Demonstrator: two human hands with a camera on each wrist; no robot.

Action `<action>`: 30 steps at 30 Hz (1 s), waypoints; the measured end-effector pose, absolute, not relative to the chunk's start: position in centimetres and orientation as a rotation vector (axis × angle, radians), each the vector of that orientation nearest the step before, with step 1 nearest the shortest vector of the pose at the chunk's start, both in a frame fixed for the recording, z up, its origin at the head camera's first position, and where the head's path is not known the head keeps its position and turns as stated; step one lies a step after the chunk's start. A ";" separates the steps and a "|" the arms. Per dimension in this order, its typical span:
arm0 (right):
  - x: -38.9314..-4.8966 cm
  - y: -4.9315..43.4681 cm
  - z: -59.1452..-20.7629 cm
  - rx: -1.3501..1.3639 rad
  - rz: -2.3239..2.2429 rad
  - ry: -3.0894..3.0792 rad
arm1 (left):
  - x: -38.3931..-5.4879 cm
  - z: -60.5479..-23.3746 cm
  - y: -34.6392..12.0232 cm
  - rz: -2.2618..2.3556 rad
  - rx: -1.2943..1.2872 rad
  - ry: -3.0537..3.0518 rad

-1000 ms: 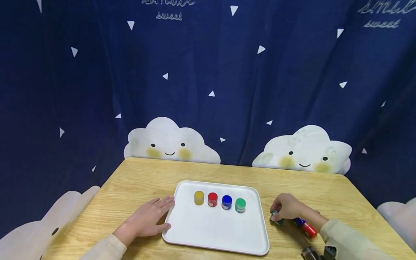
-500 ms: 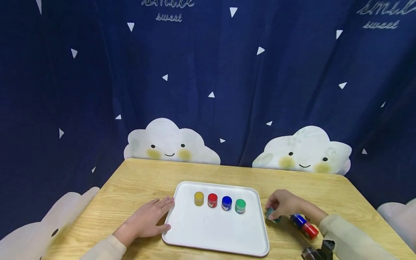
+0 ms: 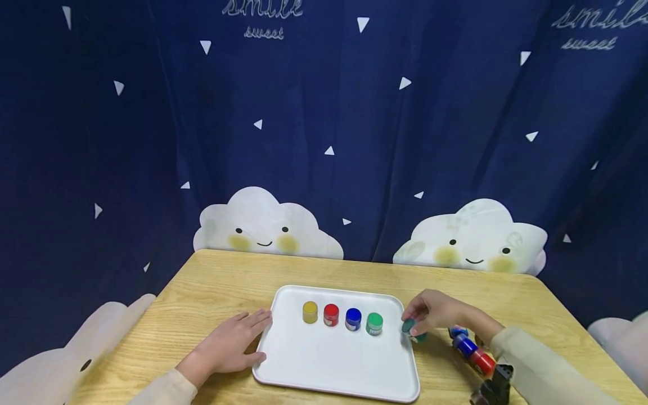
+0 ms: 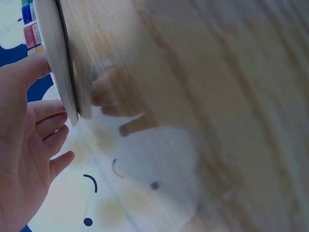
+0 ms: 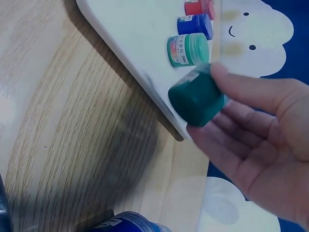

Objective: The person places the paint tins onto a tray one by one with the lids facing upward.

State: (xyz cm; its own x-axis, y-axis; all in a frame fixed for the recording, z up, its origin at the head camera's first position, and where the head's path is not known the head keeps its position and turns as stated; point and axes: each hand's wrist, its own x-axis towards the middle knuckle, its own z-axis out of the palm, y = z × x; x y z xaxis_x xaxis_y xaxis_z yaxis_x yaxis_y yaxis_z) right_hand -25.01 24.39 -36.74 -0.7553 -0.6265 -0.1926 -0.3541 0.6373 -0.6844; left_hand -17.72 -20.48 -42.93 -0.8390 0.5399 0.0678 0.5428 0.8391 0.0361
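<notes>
In the head view my right hand (image 3: 436,310) pinches a dark green paint jar (image 5: 197,100) between thumb and fingers, tilted, at the right rim of a white tray (image 3: 334,368). On the tray stands a row of small paint jars: yellow (image 3: 310,312), red (image 3: 331,315), blue (image 3: 353,319) and lighter green (image 3: 374,324). My left hand (image 3: 228,344) touches the tray's left edge with fairly straight fingers. The left wrist view shows thumb and fingertips against the side of the tray (image 4: 57,63).
To the right of the tray, beneath my right forearm, lie a blue jar (image 3: 464,344) and a red jar (image 3: 482,361), with another blue one partly hidden behind. A dark object (image 3: 493,385) is near my right sleeve. A navy curtain (image 3: 324,112) hangs behind the wooden table (image 3: 228,270).
My right hand has moved left with the dark green jar, from the table beside the tray to its right rim. The left hand and the row of jars have stayed in place.
</notes>
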 end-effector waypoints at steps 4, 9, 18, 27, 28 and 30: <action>-25.6 24.4 -37.1 -0.784 -0.939 2.399 | -17.7 -42.9 -20.4 -0.084 -0.869 -2.972; -26.1 24.4 -37.7 -0.755 -1.036 2.329 | -17.5 -42.8 -20.3 -0.082 -0.865 -2.975; -26.8 24.7 -39.2 -0.676 -1.218 2.218 | -17.6 -42.9 -20.3 -0.089 -0.867 -2.967; -26.4 24.0 -40.8 -0.629 -1.337 2.262 | -17.7 -43.1 -20.5 -0.079 -0.877 -2.961; -26.4 23.9 -40.9 -0.625 -1.346 2.264 | -17.7 -43.0 -20.5 -0.079 -0.879 -2.961; -26.2 23.7 -41.0 -0.624 -1.351 2.279 | -17.7 -42.9 -20.5 -0.084 -0.879 -2.967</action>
State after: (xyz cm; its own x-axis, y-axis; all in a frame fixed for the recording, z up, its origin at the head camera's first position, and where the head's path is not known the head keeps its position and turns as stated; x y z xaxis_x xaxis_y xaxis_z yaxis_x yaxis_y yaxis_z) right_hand -26.24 23.70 -40.99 -0.8124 -0.5698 -0.1233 -0.1651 0.4277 -0.8887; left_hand -17.70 -20.46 -42.90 -0.8378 0.5427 0.0597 0.5452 0.8374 0.0391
